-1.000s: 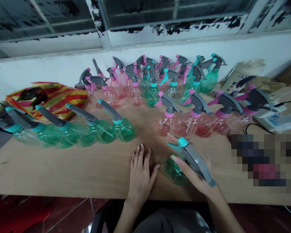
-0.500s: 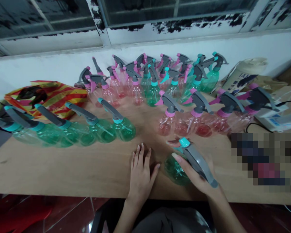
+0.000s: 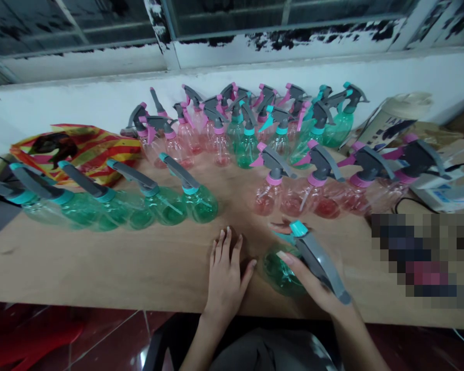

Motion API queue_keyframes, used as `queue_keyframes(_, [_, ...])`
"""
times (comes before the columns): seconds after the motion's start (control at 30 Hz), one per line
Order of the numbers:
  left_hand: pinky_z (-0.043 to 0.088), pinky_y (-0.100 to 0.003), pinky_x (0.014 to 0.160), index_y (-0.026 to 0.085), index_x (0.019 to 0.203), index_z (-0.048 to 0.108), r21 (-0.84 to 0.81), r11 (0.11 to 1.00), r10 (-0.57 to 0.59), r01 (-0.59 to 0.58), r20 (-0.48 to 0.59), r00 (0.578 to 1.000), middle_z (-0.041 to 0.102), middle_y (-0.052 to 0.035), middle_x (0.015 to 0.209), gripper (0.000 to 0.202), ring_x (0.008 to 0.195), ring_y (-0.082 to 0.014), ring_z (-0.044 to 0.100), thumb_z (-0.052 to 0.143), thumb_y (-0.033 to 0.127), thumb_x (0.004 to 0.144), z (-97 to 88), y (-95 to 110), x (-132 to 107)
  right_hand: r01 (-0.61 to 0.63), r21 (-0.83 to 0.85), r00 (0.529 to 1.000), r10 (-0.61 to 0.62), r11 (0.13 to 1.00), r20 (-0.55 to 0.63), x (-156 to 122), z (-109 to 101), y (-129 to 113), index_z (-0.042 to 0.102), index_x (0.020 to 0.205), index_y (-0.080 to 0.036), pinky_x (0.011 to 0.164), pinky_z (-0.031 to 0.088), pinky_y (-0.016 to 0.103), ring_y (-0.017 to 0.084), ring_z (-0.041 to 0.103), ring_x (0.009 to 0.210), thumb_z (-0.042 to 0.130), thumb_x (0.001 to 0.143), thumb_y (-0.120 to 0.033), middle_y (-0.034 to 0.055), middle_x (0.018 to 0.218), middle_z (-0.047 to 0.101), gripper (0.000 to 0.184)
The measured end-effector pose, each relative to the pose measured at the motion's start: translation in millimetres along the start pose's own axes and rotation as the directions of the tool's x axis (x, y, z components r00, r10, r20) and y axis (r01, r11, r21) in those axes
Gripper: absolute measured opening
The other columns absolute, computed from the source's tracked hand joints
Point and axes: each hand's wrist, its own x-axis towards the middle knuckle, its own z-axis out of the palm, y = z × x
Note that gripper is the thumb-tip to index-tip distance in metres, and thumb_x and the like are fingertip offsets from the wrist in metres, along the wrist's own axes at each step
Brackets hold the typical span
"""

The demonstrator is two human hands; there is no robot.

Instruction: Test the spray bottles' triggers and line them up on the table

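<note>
My right hand is wrapped round the neck of a green spray bottle with a grey and turquoise trigger head. Its base is at the table, close to the front edge, and its nozzle points away from me. My thumb lies along the near side; the other fingers are mostly hidden behind the head. My left hand lies flat on the wooden table, fingers spread, holding nothing, just left of that bottle. Ahead of the left hand stands the nearest green bottle of the left row.
Several green spray bottles line the left side. A row of pink spray bottles stands at right. Behind them a mixed cluster stands by the wall. A striped plastic bag, a cream-coloured bag and cables lie around.
The view has shifted slightly. Both hands keep their places, the left flat on the table and the right round the green spray bottle.
</note>
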Motion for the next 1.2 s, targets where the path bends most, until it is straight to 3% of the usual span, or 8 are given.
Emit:
queue_keyframes(0.13, [0.037, -0.053, 0.110, 0.011, 0.139, 0.043, -0.003, 1.000, 0.003, -0.003, 0.011, 1.000, 0.038, -0.0213, 0.152, 0.050, 0.143, -0.0323, 0.032, 0.050, 0.036, 0.096, -1.1, 0.4, 0.4, 0.002, -0.015, 1.000, -0.001, 1.000, 0.028, -1.4, -1.0, -0.4, 0.056, 0.128, -0.028, 0.097, 0.054, 0.044, 0.028, 0.061, 0.119, 0.059, 0.089, -0.024, 0.0070, 0.123, 0.068, 0.040])
queue_keyframes(0.57, [0.037, -0.053, 0.110, 0.013, 0.140, 0.041, -0.016, 1.000, -0.005, 0.006, 0.010, 1.000, 0.037, -0.0201, 0.152, 0.050, 0.143, -0.0315, 0.031, 0.049, 0.035, 0.096, 0.1, -0.4, -0.3, 0.012, -0.012, 1.000, -0.013, 1.000, -0.007, -3.6, 0.6, 0.8, 0.051, 0.135, -0.032, 0.096, 0.055, 0.048, 0.030, 0.061, 0.119, 0.060, 0.088, -0.021, 0.0065, 0.123, 0.066, 0.049])
queue_keyframes(0.73, [0.037, -0.052, 0.110, 0.013, 0.140, 0.042, 0.001, 1.000, -0.011, 0.011, 0.019, 1.000, 0.038, -0.0195, 0.152, 0.051, 0.143, -0.0315, 0.032, 0.050, 0.036, 0.096, -0.7, 0.6, -0.1, -0.011, 0.005, 1.000, 0.011, 1.000, 0.028, -1.6, -0.5, -1.9, 0.056, 0.130, -0.032, 0.097, 0.055, 0.047, 0.028, 0.061, 0.119, 0.059, 0.089, -0.023, 0.0044, 0.122, 0.068, 0.042])
queue_keyframes(1.0, [0.036, -0.052, 0.111, 0.012, 0.140, 0.042, -0.005, 1.000, -0.011, 0.011, 0.013, 1.000, 0.039, -0.0198, 0.151, 0.050, 0.142, -0.0315, 0.033, 0.048, 0.036, 0.096, -0.5, 0.1, 0.1, -0.004, 0.012, 1.000, 0.004, 1.000, -0.017, -1.9, 1.9, 0.7, 0.063, 0.119, -0.031, 0.092, 0.057, 0.045, 0.027, 0.067, 0.110, 0.062, 0.087, -0.028, 0.0041, 0.112, 0.072, 0.032])
queue_keyframes(1.2, [0.037, -0.053, 0.110, 0.014, 0.141, 0.041, -0.024, 1.000, -0.015, 0.016, 0.018, 1.000, 0.039, -0.0189, 0.152, 0.050, 0.143, -0.0311, 0.032, 0.047, 0.037, 0.097, -0.8, -0.2, 0.0, -0.036, 0.095, 0.997, 0.042, 0.995, -0.062, -1.5, 4.2, 1.4, 0.065, 0.101, -0.029, 0.084, 0.059, 0.039, 0.024, 0.072, 0.092, 0.062, 0.087, -0.029, 0.0023, 0.092, 0.074, 0.014])
